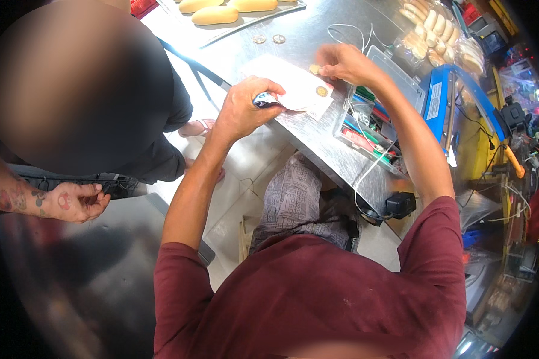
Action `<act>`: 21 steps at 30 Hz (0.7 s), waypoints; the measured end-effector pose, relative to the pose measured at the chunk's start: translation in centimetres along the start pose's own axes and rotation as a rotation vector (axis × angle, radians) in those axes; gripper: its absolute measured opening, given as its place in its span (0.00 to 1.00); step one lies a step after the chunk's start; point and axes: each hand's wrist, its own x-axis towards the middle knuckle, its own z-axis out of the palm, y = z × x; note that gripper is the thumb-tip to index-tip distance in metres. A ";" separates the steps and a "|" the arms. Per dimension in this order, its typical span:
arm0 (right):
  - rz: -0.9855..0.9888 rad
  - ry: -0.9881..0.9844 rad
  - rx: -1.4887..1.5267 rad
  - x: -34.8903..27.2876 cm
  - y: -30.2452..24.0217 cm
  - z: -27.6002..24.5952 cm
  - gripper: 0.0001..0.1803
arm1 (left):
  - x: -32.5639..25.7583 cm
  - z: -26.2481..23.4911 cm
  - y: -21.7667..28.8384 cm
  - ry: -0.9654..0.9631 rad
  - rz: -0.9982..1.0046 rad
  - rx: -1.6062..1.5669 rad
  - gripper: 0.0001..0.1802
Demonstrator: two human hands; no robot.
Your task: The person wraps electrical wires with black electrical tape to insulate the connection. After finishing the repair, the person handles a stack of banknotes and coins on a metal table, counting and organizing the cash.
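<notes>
My left hand [242, 107] is closed around a small blue-and-white thing [265, 100] whose kind I cannot make out, mostly hidden by the fingers. It sits at the near edge of a white paper sheet [281, 75] on the metal table. My right hand [347, 63], its fingers partly blurred, pinches a gold-coloured coin [315, 69] just above the sheet. Another coin [321, 91], with a gold centre, lies on the sheet's right side. Farther back on the table are a coin [259, 39] and a second coin [278, 39].
A tray of bread rolls [245, 25] stands at the back. To the right are an open plastic box [371, 134] of pens and tools, a white cable [365, 173], a blue device [443, 99] and bagged rolls [434, 30]. Another person's tattooed hand [81, 202] is at left.
</notes>
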 end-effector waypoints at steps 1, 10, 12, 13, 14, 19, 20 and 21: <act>-0.032 0.009 -0.029 0.1 0.1 0.2 0.12 | 0.0 0.0 0.1 0.001 -0.010 -0.008 0.19; 0.058 -0.096 0.126 3.9 -1.0 -0.3 0.09 | -0.1 0.3 -0.6 0.019 0.043 -0.014 0.19; 0.057 -0.026 0.386 4.9 -1.6 -0.4 0.12 | 0.0 0.5 -0.4 0.029 0.022 -0.011 0.18; 0.097 0.005 0.464 5.4 -2.0 -0.2 0.14 | 0.0 0.6 -0.4 0.032 0.012 -0.018 0.17; 0.142 0.037 0.544 5.7 -2.4 0.0 0.15 | -0.1 0.7 -0.3 0.033 0.001 -0.028 0.17; 0.147 -0.038 0.151 5.0 2.0 0.0 0.22 | -0.3 1.7 0.4 0.078 0.053 0.024 0.15; 0.098 -0.074 0.202 3.9 2.8 -0.2 0.22 | -0.4 2.2 0.8 0.081 0.086 0.044 0.15; 0.048 -0.110 0.253 3.3 3.5 -0.2 0.23 | -0.3 2.4 1.2 0.081 0.095 0.044 0.14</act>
